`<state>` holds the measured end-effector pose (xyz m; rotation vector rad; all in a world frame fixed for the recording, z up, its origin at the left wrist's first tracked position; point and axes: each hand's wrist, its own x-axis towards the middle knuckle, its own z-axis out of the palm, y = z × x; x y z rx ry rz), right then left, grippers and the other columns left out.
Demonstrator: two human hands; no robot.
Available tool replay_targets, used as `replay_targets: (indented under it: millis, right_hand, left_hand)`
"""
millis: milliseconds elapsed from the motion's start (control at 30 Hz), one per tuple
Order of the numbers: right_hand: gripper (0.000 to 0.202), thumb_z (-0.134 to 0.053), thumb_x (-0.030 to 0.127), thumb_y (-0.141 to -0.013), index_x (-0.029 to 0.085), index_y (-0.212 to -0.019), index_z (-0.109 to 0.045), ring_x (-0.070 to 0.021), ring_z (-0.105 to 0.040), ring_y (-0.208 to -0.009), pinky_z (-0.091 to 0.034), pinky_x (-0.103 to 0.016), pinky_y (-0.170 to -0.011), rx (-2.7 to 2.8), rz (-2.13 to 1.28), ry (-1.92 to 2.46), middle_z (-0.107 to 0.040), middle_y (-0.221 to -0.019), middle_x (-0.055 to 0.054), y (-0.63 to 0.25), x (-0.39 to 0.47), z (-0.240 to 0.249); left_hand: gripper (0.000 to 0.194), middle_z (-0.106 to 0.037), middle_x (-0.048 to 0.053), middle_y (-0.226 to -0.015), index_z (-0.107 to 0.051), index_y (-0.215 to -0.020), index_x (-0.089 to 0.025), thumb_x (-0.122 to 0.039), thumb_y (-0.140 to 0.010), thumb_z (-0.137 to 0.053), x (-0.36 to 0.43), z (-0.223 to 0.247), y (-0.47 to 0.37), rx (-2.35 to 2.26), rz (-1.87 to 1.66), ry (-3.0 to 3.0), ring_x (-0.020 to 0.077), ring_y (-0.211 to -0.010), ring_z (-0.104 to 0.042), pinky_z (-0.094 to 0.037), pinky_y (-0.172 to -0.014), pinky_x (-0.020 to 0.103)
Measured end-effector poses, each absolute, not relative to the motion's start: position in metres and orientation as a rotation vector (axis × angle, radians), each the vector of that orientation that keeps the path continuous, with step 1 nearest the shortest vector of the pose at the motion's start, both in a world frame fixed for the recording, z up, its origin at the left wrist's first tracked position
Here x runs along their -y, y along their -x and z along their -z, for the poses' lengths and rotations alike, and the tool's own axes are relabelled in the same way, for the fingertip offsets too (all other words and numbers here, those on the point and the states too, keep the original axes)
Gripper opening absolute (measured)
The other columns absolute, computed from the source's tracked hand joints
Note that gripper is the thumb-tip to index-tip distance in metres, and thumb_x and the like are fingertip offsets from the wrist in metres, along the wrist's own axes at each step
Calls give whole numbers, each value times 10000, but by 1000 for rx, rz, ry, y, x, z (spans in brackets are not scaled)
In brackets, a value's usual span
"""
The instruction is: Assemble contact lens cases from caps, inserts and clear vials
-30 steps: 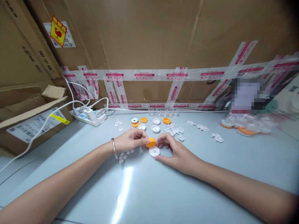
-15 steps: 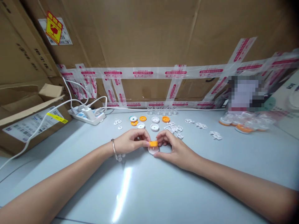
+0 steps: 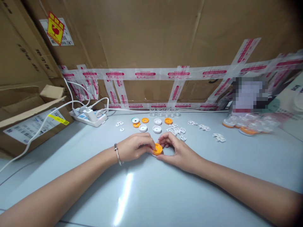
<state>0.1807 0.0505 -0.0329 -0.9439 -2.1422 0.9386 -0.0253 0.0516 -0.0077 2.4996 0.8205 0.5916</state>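
An orange round plastic cap [image 3: 158, 148], with its hollow side up, sits over a white disc [image 3: 154, 155] that shows only as a thin edge beneath it. My left hand [image 3: 138, 146] is closed, thumb and fingertips gripping the cap's left rim. From the other side, the thumb and curled fingers of my right hand [image 3: 177, 151] close around the right edge of the stacked pieces. Just beyond them lie two white round caps [image 3: 156, 129] [image 3: 143, 128] and a cluster of white cut-out plates [image 3: 174, 130].
Orange caps [image 3: 168, 121] and small white stemmed discs [image 3: 121, 129] lie farther back. Clear cups [image 3: 164, 112] line the rear by a big taped carton [image 3: 146, 37]. Left are a power strip [image 3: 91, 119] and an open box [image 3: 30, 116]; right, bagged assembled pieces [image 3: 248, 124].
The orange cap, seen edge-on above the white disc before, has come down over it and now shows its hollow top. My left fingers have shifted slightly right, onto its rim.
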Motion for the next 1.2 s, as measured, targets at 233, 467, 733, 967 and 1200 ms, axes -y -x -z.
replay_targets:
  millis: [233,467,733,967,1200]
  right_hand:
    - [341,-633,196,-700,210,-955,-407,-141,-544,-816,-471,-303,-759,2165,-884,900,-551,-890,-19,-179,-49,30]
    - [349,-623,175,-694,209,-954,-392,-138,-548,-815,-477,-298,-761,2181,-832,870,-543,-900,-24,-177,-48,32]
    - [412,-622,139,-667,213,-966,-349,-150,-549,-852,-479,-320,-777,2184,-846,911,-534,-938,-44,-177,-48,34]
    - [408,-608,135,-673,217,-960,-329,-151,-563,-859,-488,-327,-783,2175,-871,898,-539,-921,-38,-176,-46,34]
    - [407,-612,132,-666,217,-951,-335,-146,-561,-841,-492,-321,-771,2209,-854,858,-528,-919,-34,-176,-50,36]
  left_hand:
    - [155,-539,67,-935,-628,-849,-161,-116,-835,-480,-48,9,26,-848,-587,-2635,141,-853,-528,-435,-773,242]
    - [189,-608,81,-994,-607,-894,-154,-111,-860,-426,-46,7,21,-798,-541,-2716,152,-907,-568,-447,-823,270]
    - [212,-626,79,-920,-611,-885,-138,-121,-869,-400,-39,5,17,-918,-451,-2802,157,-856,-596,-486,-778,268]
    - [236,-625,62,-930,-603,-946,-176,-76,-845,-414,-32,8,14,-1017,-408,-2924,171,-821,-585,-492,-734,281]
    - [236,-625,84,-979,-600,-892,-135,-15,-802,-418,-41,9,19,-787,-419,-2932,166,-864,-589,-484,-761,264]
